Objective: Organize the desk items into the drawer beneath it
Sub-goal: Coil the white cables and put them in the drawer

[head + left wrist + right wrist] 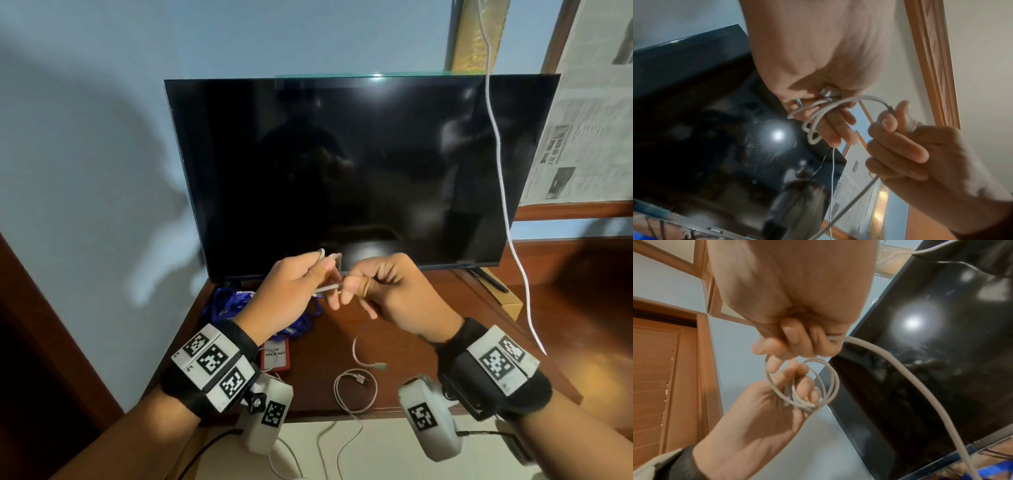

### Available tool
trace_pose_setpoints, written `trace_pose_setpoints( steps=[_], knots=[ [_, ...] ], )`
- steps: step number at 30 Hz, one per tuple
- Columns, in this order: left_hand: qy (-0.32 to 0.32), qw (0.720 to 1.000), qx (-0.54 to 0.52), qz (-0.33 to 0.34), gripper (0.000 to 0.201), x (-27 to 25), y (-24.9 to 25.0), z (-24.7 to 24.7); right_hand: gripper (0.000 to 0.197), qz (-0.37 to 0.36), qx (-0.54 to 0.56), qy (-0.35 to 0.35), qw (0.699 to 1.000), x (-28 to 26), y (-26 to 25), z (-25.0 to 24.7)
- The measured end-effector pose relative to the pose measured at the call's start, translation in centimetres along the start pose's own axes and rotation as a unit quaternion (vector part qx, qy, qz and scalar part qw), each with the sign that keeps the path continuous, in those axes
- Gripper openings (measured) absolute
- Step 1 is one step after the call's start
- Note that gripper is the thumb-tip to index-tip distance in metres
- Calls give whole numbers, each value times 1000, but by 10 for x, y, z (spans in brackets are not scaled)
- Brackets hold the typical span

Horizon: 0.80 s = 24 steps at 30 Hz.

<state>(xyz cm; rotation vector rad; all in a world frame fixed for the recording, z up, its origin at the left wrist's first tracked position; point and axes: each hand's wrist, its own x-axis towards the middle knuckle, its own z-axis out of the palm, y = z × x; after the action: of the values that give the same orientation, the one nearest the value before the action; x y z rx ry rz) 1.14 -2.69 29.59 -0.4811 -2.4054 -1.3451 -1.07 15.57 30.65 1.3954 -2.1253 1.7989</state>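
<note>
Closest to me, at the near edge of the wooden desk (428, 329), a second white cable (356, 390) lies in a loose ring, and part of it hangs off the edge. A little farther in, the free end of the white cable (363, 356) I am winding rests on the desk with its small plug. The rest of that cable is up in the air between my two hands, in front of the dark screen (342, 164). My left hand (287, 294) is curled round a small bundle of loops and pinches them tight. My right hand (387, 291) is closed too, and it pinches the loose part of the cable just beside the bundle. This cable feels very light and soft, I think. It bends any way I push it, but it is springy, so the loops may pop open if I let go. It is smooth and could slip, so I should hold the bundle where all the loops cross, not by one strand. The plug ends are the hard bits, and I should not bend the cable sharply there. To the left, near my left wrist, a red card holder (275, 356) lies on the desk, with a blue strap (229, 305) piled behind it. Far right, a thin white wire (496, 154) hangs down across the screen. I cannot see the drawer.
</note>
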Motion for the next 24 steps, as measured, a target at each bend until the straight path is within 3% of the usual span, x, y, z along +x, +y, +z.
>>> trace_pose_setpoints(
  steps=[2,4,8,10,14,19,24],
  knots=[
    [-23,1000,-7,-7,39,-2,-1,4,32,19,3,27,999,1,2,-4],
    [4,1000,-29,-9,36,-1,1,5,33,39,-6,38,998,-1,5,-7],
    [195,976,-93,-24,34,8,4,-3,37,64,-17,27,997,-11,12,-7],
    [257,959,-122,-15,31,7,4,-8,37,77,-18,34,996,-16,17,-6],
    [236,967,-94,0,30,5,3,-8,35,83,-4,27,996,-20,20,-5],
    [173,984,-39,26,35,0,5,4,30,43,110,8,993,-12,13,-6],
    [215,970,-109,8,31,4,-1,-3,35,43,113,16,993,-11,18,-13]
  ],
)
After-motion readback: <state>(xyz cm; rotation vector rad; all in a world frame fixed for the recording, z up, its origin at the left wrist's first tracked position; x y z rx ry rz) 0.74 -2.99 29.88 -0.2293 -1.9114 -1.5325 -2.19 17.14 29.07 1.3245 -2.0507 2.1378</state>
